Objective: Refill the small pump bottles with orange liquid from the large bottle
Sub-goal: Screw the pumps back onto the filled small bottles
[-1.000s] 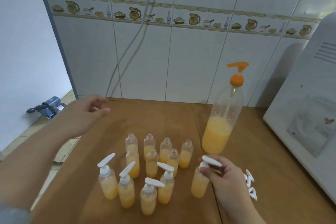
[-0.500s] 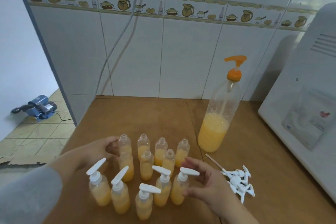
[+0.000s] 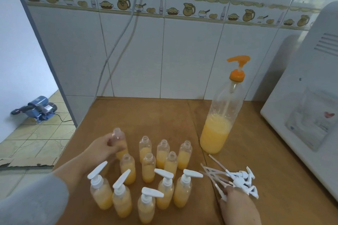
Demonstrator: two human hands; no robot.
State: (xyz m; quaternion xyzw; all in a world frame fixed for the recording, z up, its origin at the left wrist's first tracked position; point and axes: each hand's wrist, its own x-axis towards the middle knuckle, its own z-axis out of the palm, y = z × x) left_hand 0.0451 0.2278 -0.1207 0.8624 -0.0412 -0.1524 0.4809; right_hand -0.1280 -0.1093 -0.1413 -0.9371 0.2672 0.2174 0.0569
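While the left hand [image 3: 104, 149] curls its fingers around an uncapped small bottle [image 3: 119, 142] lifted at the cluster's far left, the right hand [image 3: 237, 204] reaches its fingertips (curl unclear) into the loose pump heads [image 3: 241, 181], lying right of the bottles, dip tubes pointing far-left.

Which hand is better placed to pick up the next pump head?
Right. The right hand already touches the pile of loose pump heads, while the left hand grips an uncapped small bottle across the table.
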